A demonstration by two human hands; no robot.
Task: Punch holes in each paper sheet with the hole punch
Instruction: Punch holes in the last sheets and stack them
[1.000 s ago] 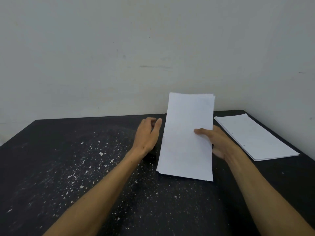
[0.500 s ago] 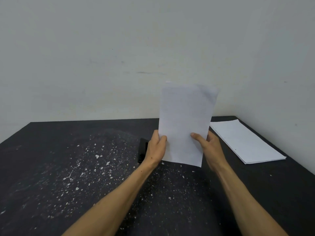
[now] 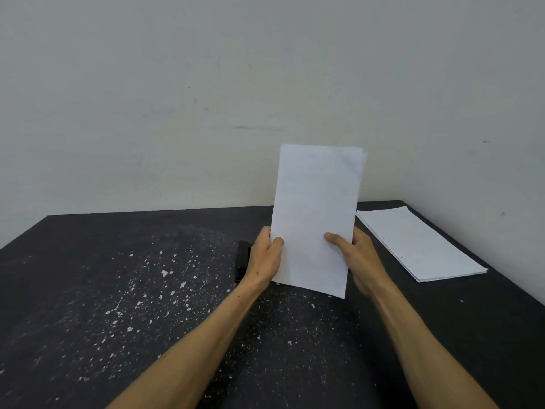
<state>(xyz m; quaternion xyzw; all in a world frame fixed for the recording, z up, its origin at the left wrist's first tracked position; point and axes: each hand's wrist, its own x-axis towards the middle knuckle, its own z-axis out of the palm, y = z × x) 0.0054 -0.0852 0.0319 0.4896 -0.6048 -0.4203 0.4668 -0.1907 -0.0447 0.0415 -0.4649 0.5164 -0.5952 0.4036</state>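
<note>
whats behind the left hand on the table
A black hole punch sits on the table behind the left hand. Only its left part shows; the hand and held sheets cover the rest.

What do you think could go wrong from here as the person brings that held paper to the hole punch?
The held sheets are fanned at the top right corner, so holes might land unevenly unless they are squared up. The hole punch is mostly hidden behind the left hand, so feeding the edge in could go askew. Paper scraps litter the table and might slip under the sheets.
</note>
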